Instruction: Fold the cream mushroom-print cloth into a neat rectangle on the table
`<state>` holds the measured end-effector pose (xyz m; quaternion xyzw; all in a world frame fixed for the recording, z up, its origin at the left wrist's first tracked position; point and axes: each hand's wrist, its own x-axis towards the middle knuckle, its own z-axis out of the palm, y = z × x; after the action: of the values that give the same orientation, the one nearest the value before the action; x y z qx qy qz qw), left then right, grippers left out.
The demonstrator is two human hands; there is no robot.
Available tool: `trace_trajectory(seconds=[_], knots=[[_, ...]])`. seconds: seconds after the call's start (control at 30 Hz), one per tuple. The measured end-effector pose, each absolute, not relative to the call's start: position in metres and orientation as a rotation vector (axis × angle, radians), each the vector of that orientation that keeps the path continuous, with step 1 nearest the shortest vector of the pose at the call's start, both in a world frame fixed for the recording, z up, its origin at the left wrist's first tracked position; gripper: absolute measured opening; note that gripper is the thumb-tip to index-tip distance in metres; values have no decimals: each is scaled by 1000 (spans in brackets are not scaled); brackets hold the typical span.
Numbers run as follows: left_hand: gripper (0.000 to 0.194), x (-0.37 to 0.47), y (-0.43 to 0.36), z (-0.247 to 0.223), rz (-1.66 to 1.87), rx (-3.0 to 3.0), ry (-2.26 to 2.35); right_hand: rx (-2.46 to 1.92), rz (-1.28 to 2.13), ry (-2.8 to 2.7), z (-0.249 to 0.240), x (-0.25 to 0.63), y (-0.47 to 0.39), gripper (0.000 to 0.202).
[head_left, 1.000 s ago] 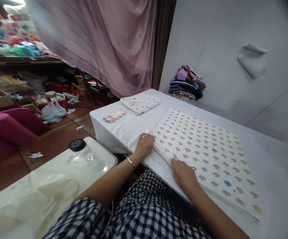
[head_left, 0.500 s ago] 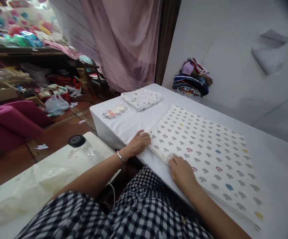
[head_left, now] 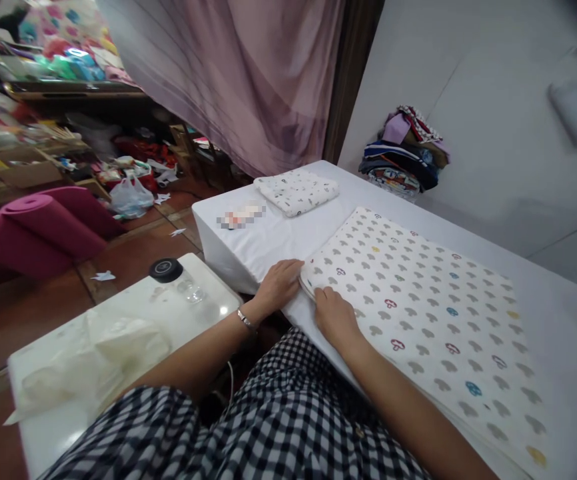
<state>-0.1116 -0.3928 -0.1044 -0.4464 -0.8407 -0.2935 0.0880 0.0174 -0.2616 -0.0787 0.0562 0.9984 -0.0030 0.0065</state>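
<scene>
A flat, layered white cloth with grey and coloured mushroom-like prints [head_left: 418, 313] lies on the white-covered table [head_left: 278, 240]. My left hand [head_left: 281, 283] is at its near left corner, fingers together and gripping the edge there. Just to the right, my right hand [head_left: 336, 313] has its fingers curled on the cloth's front edge, pinching the layers. The fingertips of both hands are partly hidden by the fabric. Beyond my left hand sits a smaller folded white cloth with small dark prints [head_left: 297, 191].
A blurred-out item [head_left: 241, 216] lies near the table's far left. On a low white table [head_left: 198, 267] are a black round lid [head_left: 165, 270] and a crumpled pale sheet [head_left: 103, 353]. Folded clothes [head_left: 403, 153] are stacked by the wall; pink rolls [head_left: 43, 230] stand left.
My right hand has moved left along the cloth's front edge, closer to my left hand. My left hand stays at the corner. The view has shifted slightly left.
</scene>
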Motion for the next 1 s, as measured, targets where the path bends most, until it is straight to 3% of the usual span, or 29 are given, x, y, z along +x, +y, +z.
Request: trace_trajectory(seconds=[0.17, 0.47, 0.57, 0.8, 1.0], knots=[[16, -97, -403, -106, -908, -1017, -2659, 174, -127, 3148, -79, 18, -257, 19], [27, -74, -389, -91, -1081, -1005, -2723, 221, -436, 3162, -85, 17, -246, 26], [28, -71, -382, -89, -1369, -951, -2809, 220, -524, 3169, -88, 16, -244, 29], [18, -73, -366, -85, -2402, -269, -2832, 218, -593, 3155, -85, 17, -245, 26], [23, -71, -363, -79, -2681, -49, -2665, 188, -761, 3089, -76, 10, -241, 25]])
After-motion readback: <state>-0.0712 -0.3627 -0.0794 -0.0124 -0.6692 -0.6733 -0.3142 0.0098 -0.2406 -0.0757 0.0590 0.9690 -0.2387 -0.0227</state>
